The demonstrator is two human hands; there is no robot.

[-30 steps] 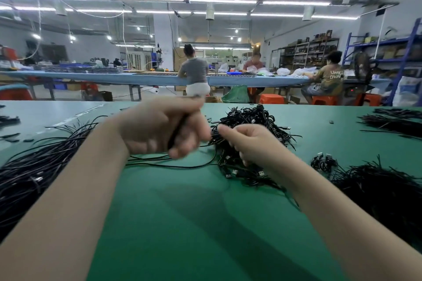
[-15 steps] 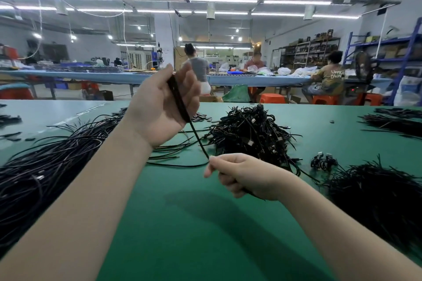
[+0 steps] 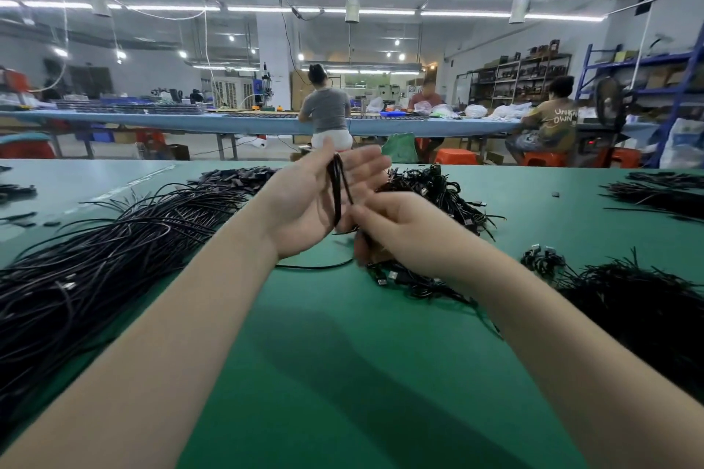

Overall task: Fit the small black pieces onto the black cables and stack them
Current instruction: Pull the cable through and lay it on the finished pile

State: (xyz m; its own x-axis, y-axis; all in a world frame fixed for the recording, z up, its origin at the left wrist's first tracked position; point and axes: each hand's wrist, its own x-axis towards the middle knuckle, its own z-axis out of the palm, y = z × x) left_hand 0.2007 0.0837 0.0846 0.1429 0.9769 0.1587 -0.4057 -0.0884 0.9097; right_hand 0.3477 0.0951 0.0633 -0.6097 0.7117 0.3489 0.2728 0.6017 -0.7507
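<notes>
Cable [image 3: 336, 188] handling comes first: this black cable looks thin, light and limp, so by my judgement it will bend and sag wherever it is not supported, and its smooth jacket may slide through a loose hold. It is best taken close to the end being worked, where the short length behaves almost stiff, not out in the slack.

It lies folded in a narrow loop across the palm of the left hand [image 3: 316, 198], which is raised above the green table [image 3: 343, 354] with the palm turned up. The fingers there are spread and nearly straight; whether the thumb pins the loop at its top I cannot tell. The grip proper belongs to the right hand [image 3: 396, 232], just beside and below the left: its thumb and forefinger pinch the cable at the lower end of the loop, touching the heel of the left palm. No small black piece can be made out between those fingers; blur hides that spot.

Behind the hands sits a tangled heap of finished cables [image 3: 434, 187] with metal plugs. A long bundle of loose cables [image 3: 114, 247] stretches along the left side, and another dark pile [image 3: 640, 301] lies to the right. A scatter of small black pieces [image 3: 236, 179] rests further back on the left.
</notes>
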